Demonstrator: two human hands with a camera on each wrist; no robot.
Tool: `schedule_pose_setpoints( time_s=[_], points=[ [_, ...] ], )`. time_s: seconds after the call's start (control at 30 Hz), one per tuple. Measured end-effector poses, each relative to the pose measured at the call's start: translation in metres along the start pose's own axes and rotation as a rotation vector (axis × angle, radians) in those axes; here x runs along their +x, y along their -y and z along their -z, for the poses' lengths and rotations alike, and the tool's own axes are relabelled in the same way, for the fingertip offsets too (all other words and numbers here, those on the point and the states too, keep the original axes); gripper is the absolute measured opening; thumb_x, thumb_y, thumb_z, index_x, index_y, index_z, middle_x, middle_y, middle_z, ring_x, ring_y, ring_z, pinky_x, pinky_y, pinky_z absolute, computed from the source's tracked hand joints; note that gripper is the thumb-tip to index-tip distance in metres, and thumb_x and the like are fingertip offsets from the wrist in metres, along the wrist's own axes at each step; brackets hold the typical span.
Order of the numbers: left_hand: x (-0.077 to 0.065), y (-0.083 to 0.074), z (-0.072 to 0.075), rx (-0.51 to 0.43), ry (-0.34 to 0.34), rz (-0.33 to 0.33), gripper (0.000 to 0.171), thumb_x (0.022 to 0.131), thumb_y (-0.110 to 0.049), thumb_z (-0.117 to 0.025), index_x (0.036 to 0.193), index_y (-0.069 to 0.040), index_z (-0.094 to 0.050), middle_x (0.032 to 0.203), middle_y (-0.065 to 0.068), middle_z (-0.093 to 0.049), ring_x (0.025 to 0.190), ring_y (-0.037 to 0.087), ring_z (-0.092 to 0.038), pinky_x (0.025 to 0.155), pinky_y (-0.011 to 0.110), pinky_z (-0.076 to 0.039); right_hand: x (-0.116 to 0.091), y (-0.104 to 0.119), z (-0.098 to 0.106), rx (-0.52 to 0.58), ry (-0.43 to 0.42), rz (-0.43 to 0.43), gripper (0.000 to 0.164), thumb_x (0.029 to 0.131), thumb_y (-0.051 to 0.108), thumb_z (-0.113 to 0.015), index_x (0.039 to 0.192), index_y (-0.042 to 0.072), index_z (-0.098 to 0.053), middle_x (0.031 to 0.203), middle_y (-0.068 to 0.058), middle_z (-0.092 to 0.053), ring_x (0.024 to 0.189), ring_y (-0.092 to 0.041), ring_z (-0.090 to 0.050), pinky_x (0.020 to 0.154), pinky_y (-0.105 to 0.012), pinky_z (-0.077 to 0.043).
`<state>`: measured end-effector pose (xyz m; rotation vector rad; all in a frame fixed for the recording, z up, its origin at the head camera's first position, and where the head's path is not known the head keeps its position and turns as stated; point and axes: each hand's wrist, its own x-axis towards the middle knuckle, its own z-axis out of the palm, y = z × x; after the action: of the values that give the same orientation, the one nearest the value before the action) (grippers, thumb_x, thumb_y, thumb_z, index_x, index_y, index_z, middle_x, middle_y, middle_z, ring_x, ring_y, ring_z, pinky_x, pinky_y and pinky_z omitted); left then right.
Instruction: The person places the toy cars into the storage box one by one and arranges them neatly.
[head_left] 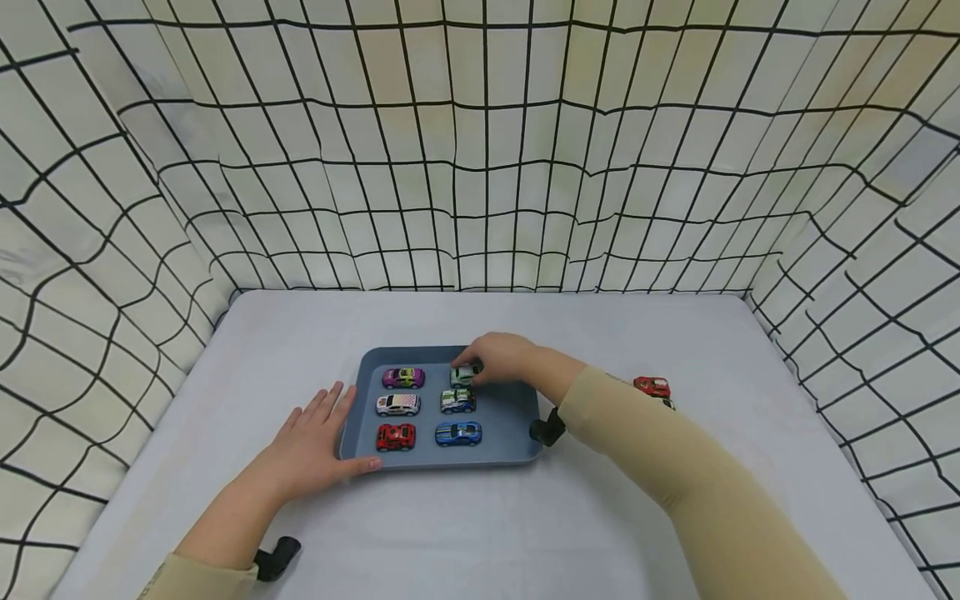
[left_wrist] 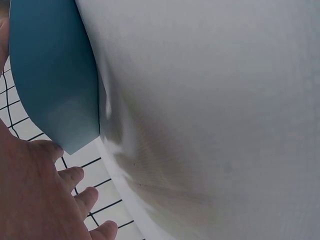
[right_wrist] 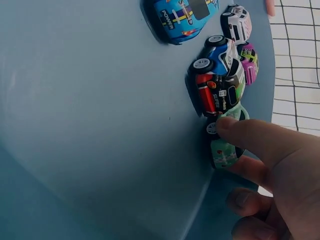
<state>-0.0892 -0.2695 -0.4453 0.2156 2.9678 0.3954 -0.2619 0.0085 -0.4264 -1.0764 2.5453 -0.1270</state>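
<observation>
A blue-grey tray [head_left: 507, 421] lies on the table with toy cars in two columns. In its far middle part my right hand [head_left: 504, 357] pinches a mint-green toy car [right_wrist: 225, 151] between thumb and fingers, right behind a multicoloured toy car [head_left: 457, 401]. In front of that one sits a blue toy car [head_left: 458, 433]. The left column holds a purple car [head_left: 403, 378], a white car [head_left: 398, 405] and a red car [head_left: 396, 437]. My left hand [head_left: 309, 446] lies at the tray's left edge, fingers spread and straight, thumb at the front rim.
Right of the tray, a red toy car [head_left: 652, 386] stands on the white table, with another car partly hidden by my right sleeve [head_left: 675, 467]. Black netting [head_left: 486, 167] over pale walls surrounds the table at the back and sides.
</observation>
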Motion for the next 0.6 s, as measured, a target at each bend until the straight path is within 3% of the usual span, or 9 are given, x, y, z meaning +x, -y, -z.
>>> schedule_pose_setpoints(
  time_s=[0.6],
  points=[
    [0.0013,-0.0006,-0.0005,-0.004,0.006,-0.002,0.125,0.072,-0.081,-0.064,0.156,0.002,-0.021,0.160,0.028,-0.018,0.145,0.049,-0.016,0.113,0.070,-0.014,0.0038,0.0074,-0.0008,-0.007,-0.023,-0.023,0.045,0.094,0.031,-0.070,0.138,0.032,-0.061,0.135,0.005,-0.062,0.125,-0.013,-0.055,0.106,-0.033,-0.044]
  ],
)
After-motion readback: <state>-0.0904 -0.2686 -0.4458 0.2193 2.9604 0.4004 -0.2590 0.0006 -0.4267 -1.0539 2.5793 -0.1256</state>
